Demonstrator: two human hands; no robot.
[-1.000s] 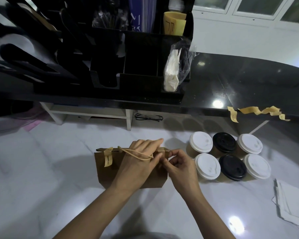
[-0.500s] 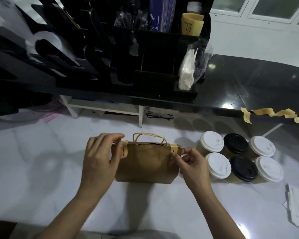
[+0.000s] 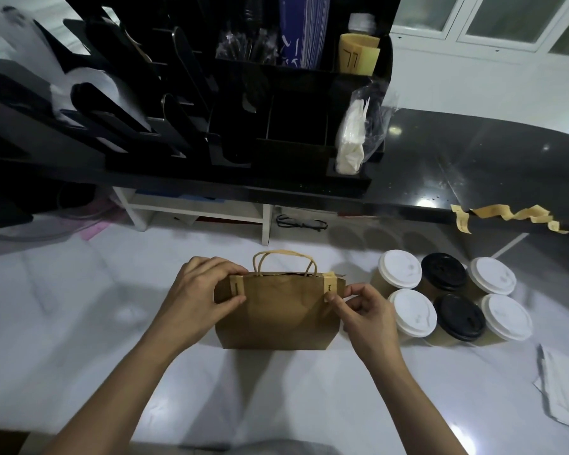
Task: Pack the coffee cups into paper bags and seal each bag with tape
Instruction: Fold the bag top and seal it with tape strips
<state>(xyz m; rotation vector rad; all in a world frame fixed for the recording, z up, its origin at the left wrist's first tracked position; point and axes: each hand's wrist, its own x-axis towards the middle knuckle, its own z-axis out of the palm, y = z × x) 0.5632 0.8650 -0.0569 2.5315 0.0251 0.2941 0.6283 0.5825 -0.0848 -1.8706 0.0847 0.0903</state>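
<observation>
Both hands have slid out to the top corners of the paper bag (image 3: 276, 318), which I see standing upright on the white desk (image 3: 79, 310). My left hand (image 3: 196, 292) grips the left corner, thumb on the left tape strip (image 3: 238, 287). My right hand (image 3: 367, 311) pinches the right tape strip (image 3: 329, 284). Six lidded coffee cups (image 3: 414, 311) stand just right of the bag.

head-worn view, facing down, close over counter (image 3: 79, 323)

A glossy black counter (image 3: 457, 165) bearing a black organizer (image 3: 276, 133) rises behind the white marble worktop (image 3: 79, 307).
</observation>
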